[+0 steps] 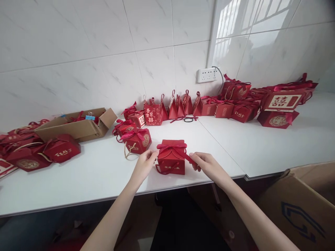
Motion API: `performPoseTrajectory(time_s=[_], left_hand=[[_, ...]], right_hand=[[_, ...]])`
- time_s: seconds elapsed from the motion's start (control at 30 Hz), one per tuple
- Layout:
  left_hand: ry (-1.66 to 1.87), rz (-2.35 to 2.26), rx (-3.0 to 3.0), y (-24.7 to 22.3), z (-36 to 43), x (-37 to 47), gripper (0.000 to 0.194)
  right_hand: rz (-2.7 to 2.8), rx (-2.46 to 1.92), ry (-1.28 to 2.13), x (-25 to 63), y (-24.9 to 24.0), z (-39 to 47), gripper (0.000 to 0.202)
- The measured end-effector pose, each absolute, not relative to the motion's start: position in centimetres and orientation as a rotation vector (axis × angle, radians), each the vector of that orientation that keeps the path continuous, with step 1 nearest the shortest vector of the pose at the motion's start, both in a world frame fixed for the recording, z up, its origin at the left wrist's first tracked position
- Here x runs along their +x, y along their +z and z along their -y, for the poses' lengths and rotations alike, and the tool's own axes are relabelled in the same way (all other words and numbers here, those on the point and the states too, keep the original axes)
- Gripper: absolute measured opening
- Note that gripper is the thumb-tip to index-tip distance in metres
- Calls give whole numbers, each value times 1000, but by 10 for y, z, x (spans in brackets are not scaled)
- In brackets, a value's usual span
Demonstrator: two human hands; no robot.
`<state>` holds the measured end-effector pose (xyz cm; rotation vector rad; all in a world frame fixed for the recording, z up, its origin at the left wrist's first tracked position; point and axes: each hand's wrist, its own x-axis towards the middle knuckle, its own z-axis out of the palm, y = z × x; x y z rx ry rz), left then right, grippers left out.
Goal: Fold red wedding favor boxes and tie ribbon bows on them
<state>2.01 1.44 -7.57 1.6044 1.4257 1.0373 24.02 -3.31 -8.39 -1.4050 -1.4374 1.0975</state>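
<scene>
Left hand (148, 159): thumb and fingers pinched together at the left end of a ribbon (174, 149), beside the box's upper left edge. Right hand (204, 161): thumb and fingers closed on the ribbon's other end, which slants down off the box's right side.

Box (171, 164): one, red, upright near the front edge of a white table (104, 174), between the two hands; flaps folded at the top, ribbon across them; dark red cord hanging at the front, gold lettering on the front face.

Behind and to the left of it: hexagonal box (138, 141), red, with a pink-red bow and a pale rope handle; more boxes just behind.

Along the wall (104, 55): a row of red triangular packets (173, 106) with loops on top; in front of them, a black ring (188, 119) and a loose ribbon.

Far left: open carton (75, 129) holding red items, blue clip (90, 116) on its rim; red boxes beside it.

Far right: red boxes, some stacked. Wall socket (208, 75), white, with a dark cable. Large carton (300, 209), blue-marked, below the table at right.
</scene>
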Motion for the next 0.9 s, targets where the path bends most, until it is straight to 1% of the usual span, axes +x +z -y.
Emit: performPoseTrajectory(time_s=[0.07, 0.13, 0.2, 0.3, 0.47, 0.57, 0.63, 0.67, 0.77, 0.83, 0.9], left_hand=[[1018, -1420, 1641, -71, -9, 19, 32], [1085, -1436, 1733, -66, -2, 20, 24], [1210, -1398, 1943, -64, 6, 23, 15], [1341, -1230, 2335, -66, 18, 28, 8], [1432, -1055, 2826, -79, 23, 29, 5], [1345, -823, 3001, -85, 19, 24, 10], [1348, -746, 2921, -86, 17, 22, 11], [1382, -779, 2814, -85, 17, 21, 10], [1422, -1113, 2279, -80, 21, 21, 10], [1315, -1267, 1857, -75, 22, 21, 15], [1187, -1241, 1523, -71, 22, 20, 21]], right_hand=[[1414, -1339, 1120, 237, -82, 35, 42], [1373, -1290, 1149, 234, -78, 38, 40], [1324, -1233, 1219, 231, -75, 42, 40], [1270, -1128, 1338, 227, -73, 45, 40], [1223, -1075, 1376, 225, -76, 44, 39], [1223, -1053, 1400, 226, -78, 45, 40], [1261, -1060, 1424, 228, -79, 47, 40], [1296, -1072, 1425, 229, -79, 48, 40], [1438, -1114, 1366, 230, -79, 51, 40], [1498, -1093, 1360, 230, -78, 54, 40], [1560, -1088, 1408, 229, -74, 59, 40]])
